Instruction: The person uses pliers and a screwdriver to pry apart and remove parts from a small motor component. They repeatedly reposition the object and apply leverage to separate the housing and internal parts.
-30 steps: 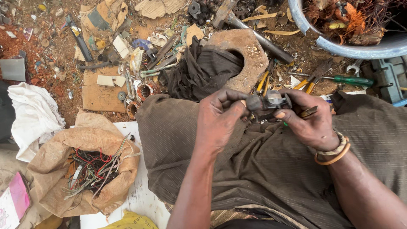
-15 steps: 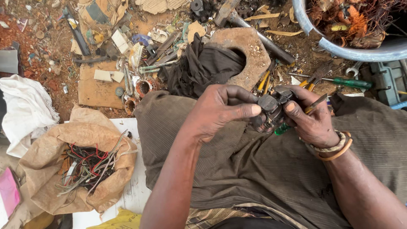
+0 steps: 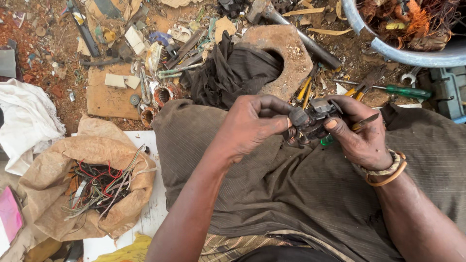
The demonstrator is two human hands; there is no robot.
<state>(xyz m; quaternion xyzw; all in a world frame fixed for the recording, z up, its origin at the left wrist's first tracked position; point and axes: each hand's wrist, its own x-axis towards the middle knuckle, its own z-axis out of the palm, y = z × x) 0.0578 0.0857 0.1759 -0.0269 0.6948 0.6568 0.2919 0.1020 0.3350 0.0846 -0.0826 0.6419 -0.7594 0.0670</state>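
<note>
Head view: your left hand (image 3: 252, 123) and right hand (image 3: 359, 133) meet over your lap, both closed on a small dark metal motor part (image 3: 308, 121), thumbs and fingers pinching it from 9 and 3 o'clock. The part sits just above the brown cloth (image 3: 291, 194) across your knees. At 8 o'clock, a paper sack (image 3: 53, 155) holds tangled wires (image 3: 99, 187). At 1 o'clock, a green-handled screwdriver (image 3: 405, 91) lies on the ground, near a grey metal basin (image 3: 388, 48).
</note>
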